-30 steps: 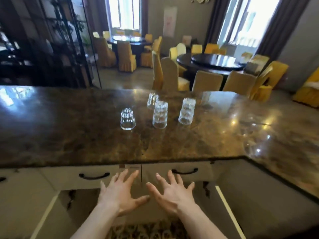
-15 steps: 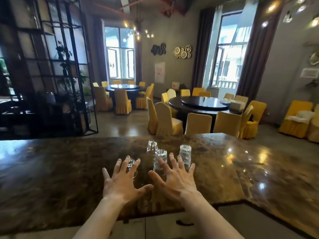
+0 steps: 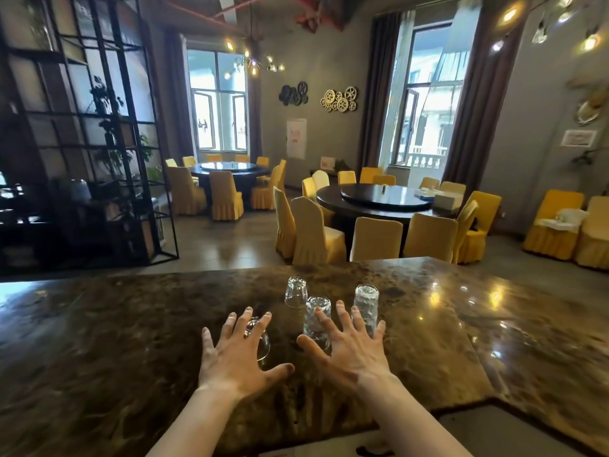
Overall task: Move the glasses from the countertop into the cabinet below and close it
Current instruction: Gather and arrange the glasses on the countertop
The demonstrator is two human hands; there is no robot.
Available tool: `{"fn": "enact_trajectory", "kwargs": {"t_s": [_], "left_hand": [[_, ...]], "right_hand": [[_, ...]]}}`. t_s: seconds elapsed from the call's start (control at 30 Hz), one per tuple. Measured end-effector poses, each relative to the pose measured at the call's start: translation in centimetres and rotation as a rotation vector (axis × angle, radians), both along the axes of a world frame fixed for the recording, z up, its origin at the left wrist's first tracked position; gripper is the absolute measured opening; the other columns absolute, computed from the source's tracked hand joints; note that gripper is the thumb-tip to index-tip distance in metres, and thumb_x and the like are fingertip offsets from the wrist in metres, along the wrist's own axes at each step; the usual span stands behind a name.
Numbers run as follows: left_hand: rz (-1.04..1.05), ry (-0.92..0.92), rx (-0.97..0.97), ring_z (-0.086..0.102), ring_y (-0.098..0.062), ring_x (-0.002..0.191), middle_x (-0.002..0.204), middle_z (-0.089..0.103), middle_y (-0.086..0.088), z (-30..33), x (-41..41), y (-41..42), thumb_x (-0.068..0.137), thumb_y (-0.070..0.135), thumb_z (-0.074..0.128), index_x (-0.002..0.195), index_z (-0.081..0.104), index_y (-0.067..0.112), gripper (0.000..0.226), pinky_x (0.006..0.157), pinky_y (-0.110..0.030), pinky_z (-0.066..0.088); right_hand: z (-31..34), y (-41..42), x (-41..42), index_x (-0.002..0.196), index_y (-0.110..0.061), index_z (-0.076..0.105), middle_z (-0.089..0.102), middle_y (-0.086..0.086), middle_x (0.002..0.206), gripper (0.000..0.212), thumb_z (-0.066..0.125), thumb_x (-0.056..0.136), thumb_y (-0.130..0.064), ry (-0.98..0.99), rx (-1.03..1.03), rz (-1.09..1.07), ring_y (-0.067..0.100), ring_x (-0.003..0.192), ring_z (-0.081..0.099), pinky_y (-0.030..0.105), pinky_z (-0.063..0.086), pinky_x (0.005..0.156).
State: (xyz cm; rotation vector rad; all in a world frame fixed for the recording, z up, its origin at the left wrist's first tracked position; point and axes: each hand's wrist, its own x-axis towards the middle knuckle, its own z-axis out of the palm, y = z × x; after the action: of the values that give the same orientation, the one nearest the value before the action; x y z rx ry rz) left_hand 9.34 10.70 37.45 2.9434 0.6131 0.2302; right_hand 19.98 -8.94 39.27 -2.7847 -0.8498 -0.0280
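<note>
Where hands (image 3: 290,354) spread: ribbed clear glasses (image 3: 317,321), glossy marble countertop (image 3: 99,341).

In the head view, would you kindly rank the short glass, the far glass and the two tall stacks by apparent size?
1. Middle stack and right stack: they look about equal, so I will not rank them.
2. Far glass and short glass: unsure, since the left hand partly covers the short one and it stands nearer.
</note>
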Motion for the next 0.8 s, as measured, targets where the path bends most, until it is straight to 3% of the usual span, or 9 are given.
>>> {"fn": "enact_trajectory", "kwargs": {"t_s": [0.13,0.23,0.3,0.4,0.5,0.57,0.67,0.73,0.8], "left_hand": [[-0.010,0.014,0.017,-0.008,-0.020,0.153,0.167,-0.003,0.008,-1.2,1.3,2.5,0.060,0.102,0.025,0.155,-0.002,0.049,0.112,0.120,-0.060,-0.003],[-0.004,0.040,-0.006,-0.007,-0.021,0.153,0.168,-0.002,0.007,-2.2,2.8,3.8,0.065,0.098,0.031,0.155,-0.001,0.048,0.108,0.121,-0.056,-0.003],[-0.004,0.056,-0.005,-0.007,-0.022,0.153,0.168,-0.002,0.005,-2.7,4.5,4.7,0.071,0.093,0.039,0.155,-0.002,0.048,0.103,0.122,-0.054,-0.002],[-0.037,0.128,0.040,-0.010,-0.023,0.153,0.168,-0.007,0.004,-3.1,7.7,5.8,0.078,0.079,0.054,0.155,-0.003,0.046,0.102,0.123,-0.051,-0.002],[-0.082,0.295,0.066,-0.016,-0.024,0.151,0.167,-0.013,0.003,-3.1,10.3,6.7,0.079,0.063,0.071,0.155,-0.003,0.046,0.107,0.122,-0.051,-0.005],[-0.110,0.462,0.072,-0.015,-0.024,0.152,0.166,-0.016,0.003,-3.1,11.6,7.3,0.081,0.047,0.077,0.156,-0.003,0.045,0.110,0.122,-0.051,-0.002],[-0.151,0.618,0.082,0.007,-0.026,0.152,0.167,-0.007,0.001,-2.7,13.1,8.0,0.082,0.025,0.080,0.156,0.006,0.046,0.107,0.122,-0.047,0.013],[-0.184,0.616,0.102,0.031,-0.025,0.141,0.163,0.009,0.001,-2.8,13.9,8.3,0.081,0.017,0.077,0.151,0.020,0.046,0.095,0.113,-0.040,0.032],[-0.213,0.582,0.120,0.041,-0.020,0.125,0.151,0.022,0.003,-3.1,14.6,8.5,0.083,0.016,0.073,0.145,0.027,0.043,0.081,0.100,-0.033,0.044]], "right_hand": [[-1.4,1.6,1.4,0.157,-0.049,0.000,-0.008,-0.001,0.170,0.101,-0.004,0.068,-0.097,0.008,-0.036,-0.018,0.028,0.155,-0.010,0.070,-0.009,0.117],[-2.3,2.9,2.8,0.158,-0.044,0.005,-0.001,0.002,0.171,0.092,0.014,0.080,-0.091,0.008,-0.062,0.005,0.028,0.156,-0.004,0.064,-0.001,0.121],[-2.4,4.0,4.7,0.159,-0.041,0.006,-0.001,0.003,0.171,0.087,0.039,0.088,-0.079,-0.010,-0.071,0.056,0.029,0.156,-0.003,0.060,0.008,0.123],[-2.2,5.6,8.2,0.159,-0.038,0.005,-0.008,0.006,0.170,0.095,0.069,0.089,-0.051,-0.063,-0.156,0.171,0.032,0.155,-0.010,0.060,0.007,0.123],[-2.1,7.3,11.3,0.159,-0.037,0.004,-0.014,0.008,0.169,0.105,0.079,0.085,-0.031,-0.104,-0.309,0.309,0.035,0.153,-0.017,0.064,0.003,0.122],[-2.2,8.5,13.3,0.159,-0.037,0.008,-0.013,0.010,0.169,0.100,0.076,0.088,-0.021,-0.098,-0.427,0.416,0.036,0.153,-0.017,0.066,0.004,0.121],[-2.5,10.0,15.9,0.157,-0.033,0.026,0.001,0.014,0.169,0.078,0.069,0.094,-0.020,-0.071,-0.573,0.530,0.038,0.155,-0.005,0.067,0.012,0.119],[-2.8,10.6,17.1,0.152,-0.026,0.040,0.016,0.017,0.165,0.065,0.069,0.093,-0.026,-0.116,-0.627,0.579,0.040,0.152,0.011,0.066,0.025,0.114],[-3.3,11.0,17.8,0.141,-0.017,0.053,0.035,0.019,0.152,0.051,0.068,0.094,-0.029,-0.216,-0.657,0.603,0.041,0.140,0.030,0.058,0.040,0.103]]}}
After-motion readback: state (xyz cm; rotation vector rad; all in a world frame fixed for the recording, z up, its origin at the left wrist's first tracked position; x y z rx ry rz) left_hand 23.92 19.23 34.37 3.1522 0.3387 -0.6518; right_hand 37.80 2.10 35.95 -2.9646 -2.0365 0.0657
